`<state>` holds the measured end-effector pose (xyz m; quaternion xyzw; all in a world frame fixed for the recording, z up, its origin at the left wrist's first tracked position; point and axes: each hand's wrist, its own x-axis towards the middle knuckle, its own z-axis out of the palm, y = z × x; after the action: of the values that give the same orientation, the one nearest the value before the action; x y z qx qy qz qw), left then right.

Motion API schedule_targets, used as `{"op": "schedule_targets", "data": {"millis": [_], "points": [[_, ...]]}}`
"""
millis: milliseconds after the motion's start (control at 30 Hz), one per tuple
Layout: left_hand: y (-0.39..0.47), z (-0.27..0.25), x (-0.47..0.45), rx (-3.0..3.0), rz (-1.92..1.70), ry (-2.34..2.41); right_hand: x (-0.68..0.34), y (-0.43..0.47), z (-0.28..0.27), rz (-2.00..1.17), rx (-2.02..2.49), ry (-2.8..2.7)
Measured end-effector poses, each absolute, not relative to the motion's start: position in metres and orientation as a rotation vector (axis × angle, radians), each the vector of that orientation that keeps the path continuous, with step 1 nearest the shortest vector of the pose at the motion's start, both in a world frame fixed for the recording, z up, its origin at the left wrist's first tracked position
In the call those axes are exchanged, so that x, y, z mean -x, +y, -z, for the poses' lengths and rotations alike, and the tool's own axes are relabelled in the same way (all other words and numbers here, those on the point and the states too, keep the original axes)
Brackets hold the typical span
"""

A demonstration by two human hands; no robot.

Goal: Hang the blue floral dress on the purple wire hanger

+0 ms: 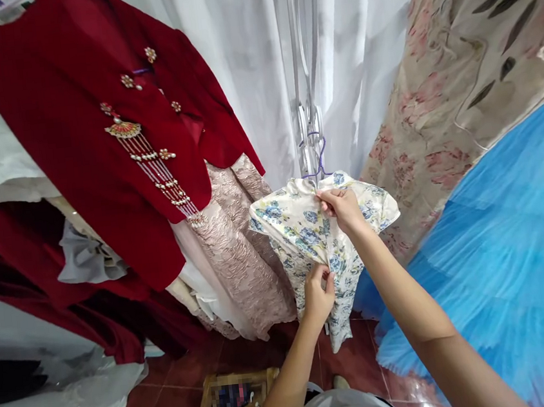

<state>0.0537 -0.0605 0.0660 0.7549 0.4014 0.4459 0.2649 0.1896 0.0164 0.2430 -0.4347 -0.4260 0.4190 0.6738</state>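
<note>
A short-sleeved white garment with blue flowers (285, 215) hangs in front of me on a purple hanger (320, 159). My right hand (341, 208) pinches the edge of its opening just below the collar. Lower on the same opening, my left hand (319, 292) grips the fabric edge between thumb and fingers. The seam between my two hands runs nearly straight down. Whether a zipper or buttons lie under my fingertips is too small to tell.
On the left hang a dark red jacket (73, 121) with beaded ornaments and a pink textured garment (250, 277). To the right are a floral beige fabric (404, 125) and a blue tulle skirt (501, 257). A wooden box (205, 398) stands on the red tiled floor (174, 382).
</note>
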Motion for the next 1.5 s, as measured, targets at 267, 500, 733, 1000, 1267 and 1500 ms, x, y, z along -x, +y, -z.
{"op": "schedule_targets", "data": {"millis": [267,500,733,1000,1267,1500], "points": [[-0.038,-0.060,-0.039,-2.138,-1.131,0.895,-0.190,0.015,-0.246,-0.865,0.978,-1.028],[0.054,-0.198,-0.032,-2.372,-1.645,0.715,-0.191,0.006,-0.240,-0.820,1.057,-1.103],[0.098,-0.247,-0.042,-2.739,-1.456,0.470,-0.188,0.020,-0.220,-0.631,1.129,-1.108],[0.125,-0.290,-0.009,-2.597,-1.823,0.660,-0.166,0.032,-0.159,-0.688,1.333,-1.209],[0.099,-0.284,-0.003,-2.640,-1.560,0.587,-0.152,0.023,-0.196,-0.608,1.056,-1.115],[0.075,-0.275,-0.013,-2.719,-1.391,0.597,-0.162,0.032,-0.212,-0.424,1.036,-1.210]]}}
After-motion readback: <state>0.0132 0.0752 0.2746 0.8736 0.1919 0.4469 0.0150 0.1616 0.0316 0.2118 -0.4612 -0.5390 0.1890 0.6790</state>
